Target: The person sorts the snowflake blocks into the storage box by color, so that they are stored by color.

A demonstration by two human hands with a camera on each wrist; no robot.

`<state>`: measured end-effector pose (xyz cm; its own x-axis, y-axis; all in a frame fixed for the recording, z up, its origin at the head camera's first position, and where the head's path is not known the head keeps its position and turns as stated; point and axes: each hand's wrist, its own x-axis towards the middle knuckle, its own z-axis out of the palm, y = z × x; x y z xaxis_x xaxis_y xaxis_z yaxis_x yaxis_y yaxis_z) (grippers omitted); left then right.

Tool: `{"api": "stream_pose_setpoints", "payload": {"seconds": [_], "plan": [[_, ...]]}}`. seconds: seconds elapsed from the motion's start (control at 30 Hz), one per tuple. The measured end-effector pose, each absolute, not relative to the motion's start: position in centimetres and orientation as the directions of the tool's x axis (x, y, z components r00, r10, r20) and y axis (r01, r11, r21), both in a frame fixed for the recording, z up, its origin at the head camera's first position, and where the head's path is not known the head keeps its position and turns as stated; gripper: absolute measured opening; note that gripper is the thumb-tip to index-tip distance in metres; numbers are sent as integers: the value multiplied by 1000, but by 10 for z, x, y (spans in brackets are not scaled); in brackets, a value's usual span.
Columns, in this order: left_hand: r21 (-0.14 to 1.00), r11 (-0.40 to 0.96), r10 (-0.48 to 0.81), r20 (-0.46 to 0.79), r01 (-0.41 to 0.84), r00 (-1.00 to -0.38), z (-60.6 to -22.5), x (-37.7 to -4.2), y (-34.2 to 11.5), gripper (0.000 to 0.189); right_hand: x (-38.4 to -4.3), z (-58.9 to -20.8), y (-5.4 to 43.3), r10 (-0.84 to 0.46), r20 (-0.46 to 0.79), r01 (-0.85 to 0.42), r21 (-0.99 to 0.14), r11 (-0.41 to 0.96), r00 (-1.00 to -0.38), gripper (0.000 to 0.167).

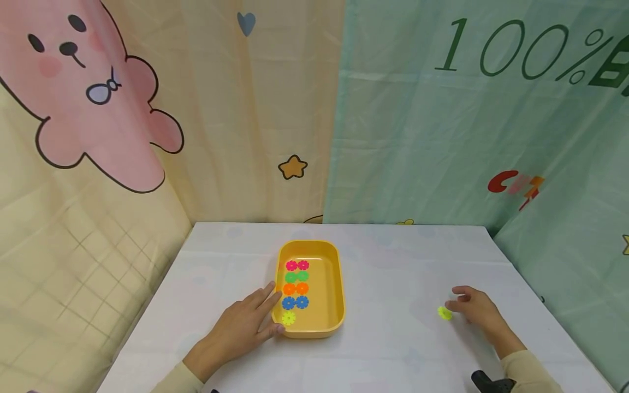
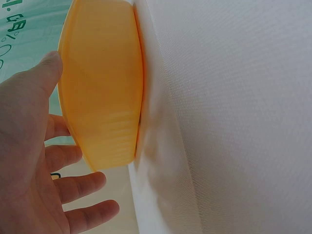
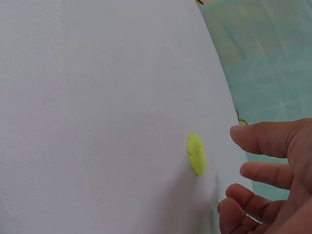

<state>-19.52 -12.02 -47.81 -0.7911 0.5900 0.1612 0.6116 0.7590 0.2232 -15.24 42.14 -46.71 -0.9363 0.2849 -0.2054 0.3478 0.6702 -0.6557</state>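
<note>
A yellow tray (image 1: 326,295) stands on the white table, with flower-shaped discs in its left half. Pink (image 1: 303,265), green (image 1: 302,275), orange (image 1: 302,288) and blue discs (image 1: 302,302) lie there in side-by-side pairs, and a single yellow disc (image 1: 288,317) lies at the near end. My left hand (image 1: 241,325) touches the tray's left rim, fingers spread and fairly straight. Over on the right, another yellow flower disc (image 3: 196,153) rests on the tablecloth. My right hand (image 1: 476,311) hovers beside it, thumb and fingers apart and loosely bent, holding nothing.
A white cloth covers the table (image 1: 388,349). Behind it hang a cream curtain (image 1: 236,136) with a pink bear and a green curtain (image 1: 417,136). A black object (image 1: 491,382) sits by the right sleeve at the near edge.
</note>
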Motion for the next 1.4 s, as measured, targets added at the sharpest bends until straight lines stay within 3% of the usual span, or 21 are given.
{"api": "stream_pose_setpoints", "payload": {"seconds": [0.3,0.67,1.07,1.4], "plan": [[234,760,586,156,606,-795,-477,-195,-120,79,-153,-476,417,275,-226,356,-606,712,-935,65],[255,764,578,139,593,-804,-477,-194,-119,79,-152,-483,405,216,-148,262,-549,793,-965,46],[245,764,578,151,597,-802,-479,-194,-119,76,-154,-480,390,232,-166,285,-506,814,-958,33],[247,757,585,158,605,-796,-478,-195,-119,76,-154,-480,385,223,-151,269,-576,772,-963,22]]}}
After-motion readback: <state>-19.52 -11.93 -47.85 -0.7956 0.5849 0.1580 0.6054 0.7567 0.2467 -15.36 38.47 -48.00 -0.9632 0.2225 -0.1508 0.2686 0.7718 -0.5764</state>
